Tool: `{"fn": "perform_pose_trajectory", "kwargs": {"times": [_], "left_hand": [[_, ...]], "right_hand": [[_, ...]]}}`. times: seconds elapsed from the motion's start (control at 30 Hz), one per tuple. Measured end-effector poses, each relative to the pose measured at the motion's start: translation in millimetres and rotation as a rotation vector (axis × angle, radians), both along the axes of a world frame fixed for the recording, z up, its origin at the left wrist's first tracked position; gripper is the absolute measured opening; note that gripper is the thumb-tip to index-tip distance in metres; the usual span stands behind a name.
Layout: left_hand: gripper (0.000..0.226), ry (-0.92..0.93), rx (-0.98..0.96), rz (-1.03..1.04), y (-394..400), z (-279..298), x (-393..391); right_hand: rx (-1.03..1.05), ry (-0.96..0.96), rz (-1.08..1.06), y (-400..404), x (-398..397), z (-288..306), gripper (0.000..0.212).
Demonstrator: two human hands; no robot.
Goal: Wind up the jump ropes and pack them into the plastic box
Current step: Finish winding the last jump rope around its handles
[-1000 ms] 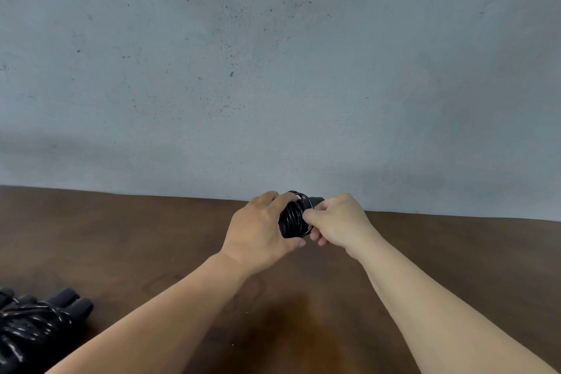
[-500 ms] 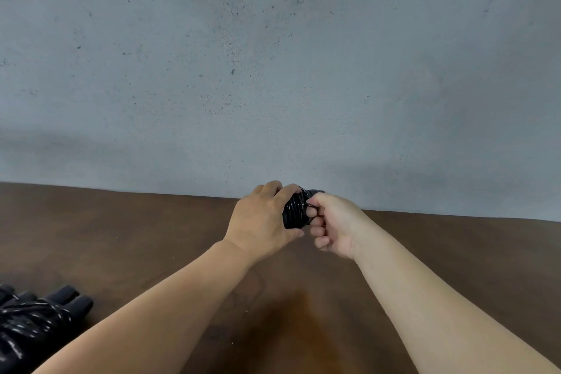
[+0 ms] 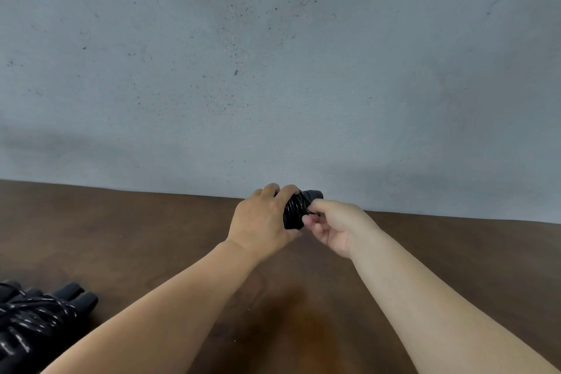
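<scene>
A black jump rope [image 3: 296,208], its cord wound in shiny coils round the handles, is held up above the far part of the brown table [image 3: 136,237]. My left hand [image 3: 261,222] grips the bundle from the left, fingers curled over its top. From the right, my right hand [image 3: 332,226] pinches the cord at the bundle's side with thumb and forefinger. One handle end sticks out above my right hand. Other wound black jump ropes [image 3: 36,319] lie at the table's near left. The plastic box is out of view.
A grey concrete wall [image 3: 273,70] stands right behind the table's far edge. My two forearms reach across the middle of the table from the near side.
My right hand has turned palm-up and slid under the right side of the bundle, still on the cord. The left hand has kept its grip and lifted slightly.
</scene>
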State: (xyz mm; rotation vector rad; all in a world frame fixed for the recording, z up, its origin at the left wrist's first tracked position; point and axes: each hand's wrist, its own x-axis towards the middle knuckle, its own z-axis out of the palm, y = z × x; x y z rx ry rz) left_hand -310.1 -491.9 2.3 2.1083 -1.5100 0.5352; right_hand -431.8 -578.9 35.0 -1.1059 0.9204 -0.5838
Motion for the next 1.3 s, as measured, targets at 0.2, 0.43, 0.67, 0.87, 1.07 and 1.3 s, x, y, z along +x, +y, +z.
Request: {"fn": "perform_pose_trajectory", "kwargs": {"times": [0.2,0.43,0.67,0.87,1.07,1.3], "left_hand": [[0.065,0.248,0.040,0.025,-4,8,-2],[0.083,0.505,0.040,0.074,2,7,5],[0.063,0.613,0.058,0.029,8,14,-6],[0.067,0.848,0.100,-0.109,5,17,-9],[0.038,1.156,0.131,-0.187,8,26,-6],[0.027,1.198,0.018,-0.039,21,36,3]], "right_hand": [[0.244,-0.173,0.005,8,-3,1,0.010],[0.084,-0.003,0.084,13,0,-22,0.007],[0.127,-0.016,0.034,12,0,-25,0.040],[0.167,-0.166,-0.033,18,7,-25,0.035],[0.114,-0.152,-0.032,11,4,-18,0.025],[0.100,-0.101,0.025,7,11,-15,0.023]]}}
